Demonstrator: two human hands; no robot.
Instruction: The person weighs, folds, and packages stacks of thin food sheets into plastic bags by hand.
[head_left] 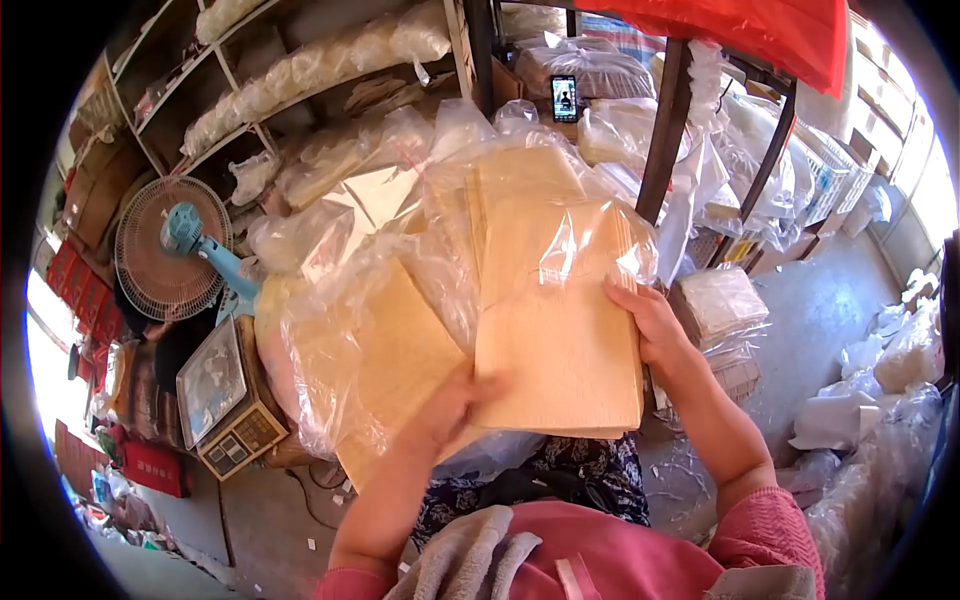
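A thick stack of tan paper sheets [558, 350] lies before me, its far end inside a clear plastic bag [590, 240]. My right hand [650, 322] grips the stack's right edge, with the thumb on top and the other fingers hidden behind it. At the stack's lower left edge is my left hand [450, 405], its fingers smeared by motion, so their grip cannot be made out. Under and beside that hand, a second batch of tan paper [385, 340] rests partly in another clear bag [315, 370].
A blue fan [185, 235] stands at the left, above a weighing scale [235, 400]. Shelves [215, 70] hold plastic-wrapped bundles. Wrapped stacks [722, 305] sit on the floor at the right, near a heap of plastic [880, 450]. A phone [564, 98] stands at the back.
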